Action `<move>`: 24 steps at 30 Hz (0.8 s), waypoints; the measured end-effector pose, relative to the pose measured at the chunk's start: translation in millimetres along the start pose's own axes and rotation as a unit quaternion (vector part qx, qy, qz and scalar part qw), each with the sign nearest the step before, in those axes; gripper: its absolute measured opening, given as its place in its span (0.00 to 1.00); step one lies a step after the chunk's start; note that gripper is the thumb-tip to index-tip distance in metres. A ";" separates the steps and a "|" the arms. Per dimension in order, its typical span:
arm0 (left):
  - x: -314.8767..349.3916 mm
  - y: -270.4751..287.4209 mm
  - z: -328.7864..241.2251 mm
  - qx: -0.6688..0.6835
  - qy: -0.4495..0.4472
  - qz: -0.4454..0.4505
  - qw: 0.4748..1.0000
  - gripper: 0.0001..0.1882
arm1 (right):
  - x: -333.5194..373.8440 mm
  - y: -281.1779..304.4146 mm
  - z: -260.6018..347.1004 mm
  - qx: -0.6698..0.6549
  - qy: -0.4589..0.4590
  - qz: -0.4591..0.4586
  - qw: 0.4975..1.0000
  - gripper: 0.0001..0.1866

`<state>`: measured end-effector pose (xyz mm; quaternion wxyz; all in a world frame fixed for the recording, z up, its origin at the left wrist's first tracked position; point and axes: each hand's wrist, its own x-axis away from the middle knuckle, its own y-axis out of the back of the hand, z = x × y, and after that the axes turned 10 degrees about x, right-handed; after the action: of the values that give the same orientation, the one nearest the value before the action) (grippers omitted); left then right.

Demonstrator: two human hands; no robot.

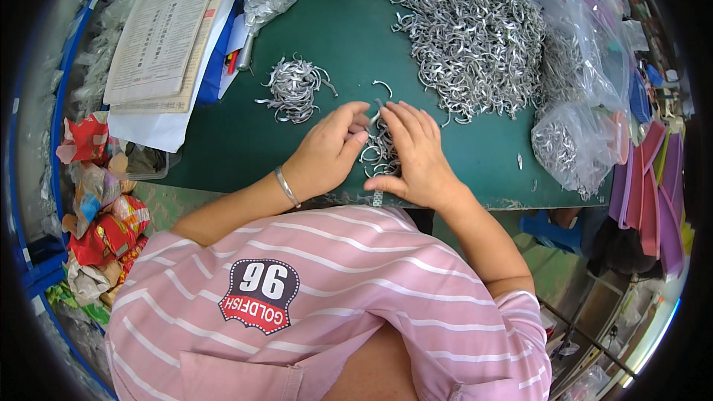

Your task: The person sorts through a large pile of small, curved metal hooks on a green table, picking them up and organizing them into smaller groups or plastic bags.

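Observation:
Small curved silver metal pieces (377, 154) lie in a little heap between my hands near the table's front edge. My left hand (327, 147), with a bangle on the wrist, has its fingers bent in a pinch; a slightly blurred curved metal piece (375, 119) shows at the fingertips. Around the heap's right side, my right hand (422, 154) rests with fingers stretched and the thumb apart. Part of the heap is hidden under its fingers. One loose curved piece (383, 87) lies just beyond both hands. Left of them sits a separate small pile (295, 89) of the same pieces.
A large mound of curved pieces (475, 41) covers the back right of the green table (342, 37). Clear plastic bags of pieces (562, 145) stand at the right and back. Printed papers (160, 37) lie at the left, beside a blue shelf rack (70, 52).

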<state>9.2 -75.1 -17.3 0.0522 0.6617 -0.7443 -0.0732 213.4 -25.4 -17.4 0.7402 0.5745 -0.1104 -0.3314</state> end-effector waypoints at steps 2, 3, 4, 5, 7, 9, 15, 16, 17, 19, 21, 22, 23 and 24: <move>2.3 0.8 -2.1 0.053 0.039 -0.007 0.998 0.19 | -1.0 -0.8 5.9 -0.003 -0.005 -0.046 0.999 0.55; 2.5 1.2 -2.6 0.079 0.059 -0.011 0.995 0.19 | -4.5 -0.5 7.5 0.018 -0.002 -0.036 0.999 0.54; 2.1 2.6 -1.8 0.059 0.054 -0.022 0.997 0.19 | -9.5 0.9 9.1 0.040 0.001 -0.026 0.999 0.52; 1.5 4.8 -0.9 0.038 0.049 -0.030 0.998 0.19 | -14.0 1.2 10.1 0.061 0.002 -0.017 0.998 0.50; 1.0 5.3 1.1 0.035 0.037 -0.051 0.997 0.18 | -25.9 -6.4 5.1 0.044 0.007 -0.029 0.999 0.47; 1.0 4.9 -0.1 0.059 0.041 -0.056 0.996 0.17 | -35.0 -11.8 -3.2 0.038 0.028 -0.054 0.997 0.38; 3.6 11.1 8.1 0.095 0.031 -0.080 0.992 0.17 | -31.4 -1.7 -19.9 -0.059 0.128 -0.029 0.990 0.25; 3.7 12.2 8.0 0.098 0.033 -0.082 0.991 0.17 | -30.0 5.9 -17.7 -0.060 0.147 -0.020 0.987 0.25; 2.8 12.3 3.2 0.088 0.037 -0.084 0.992 0.17 | -25.1 9.6 -15.0 -0.021 0.160 -0.023 0.987 0.24; 1.3 9.8 4.7 0.094 0.038 -0.076 0.992 0.17 | -16.5 1.6 -16.8 -0.009 0.147 -0.012 0.989 0.23; -1.0 8.1 5.9 0.099 0.034 -0.071 0.992 0.17 | -15.6 1.9 -13.1 0.000 0.140 -0.040 0.989 0.19; -1.8 6.9 7.0 0.102 0.030 -0.070 0.992 0.17 | -14.7 -0.6 -12.0 0.005 0.130 -0.054 0.990 0.17; -2.4 6.4 7.6 0.103 0.027 -0.068 0.992 0.17 | -14.1 -5.1 -11.1 0.009 0.120 -0.069 0.990 0.15; -3.3 6.4 6.7 0.101 0.030 -0.067 0.992 0.17 | -13.5 -8.0 -10.6 0.013 0.110 -0.084 0.990 0.14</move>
<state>2.1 -70.9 -22.7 0.0026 0.7139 -0.7000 0.0187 206.0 -9.8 -25.2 0.7099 0.6244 0.0158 -0.3254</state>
